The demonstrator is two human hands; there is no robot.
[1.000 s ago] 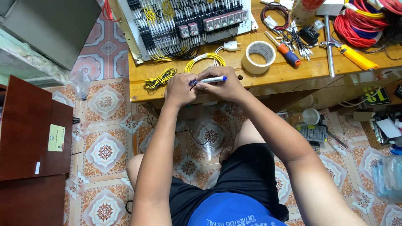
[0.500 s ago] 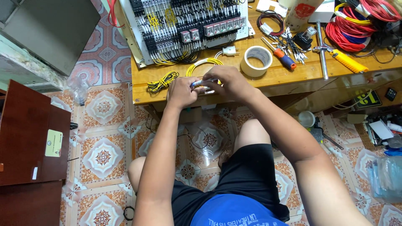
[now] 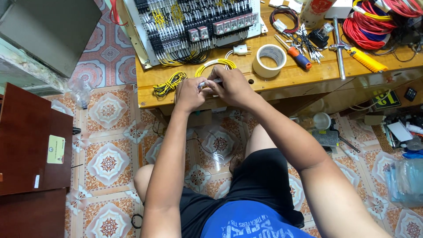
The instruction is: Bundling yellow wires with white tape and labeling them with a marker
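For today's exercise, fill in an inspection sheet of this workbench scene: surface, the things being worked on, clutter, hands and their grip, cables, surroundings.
Surface: wooden bench, crowded along the back.
Things in hand: a pen-like marker, held over a yellow wire loop.
Clutter: tape roll, screwdriver, yellow-handled tool.
Hands: left hand and right hand meet at the bench edge, both with a grip on the marker.
Cables: yellow wire bundle; red cable coil; wired control panel.
Surroundings: patterned tile floor, brown cabinet.

Patterned floor tiles [image 3: 108, 163], wooden workbench [image 3: 308, 77]
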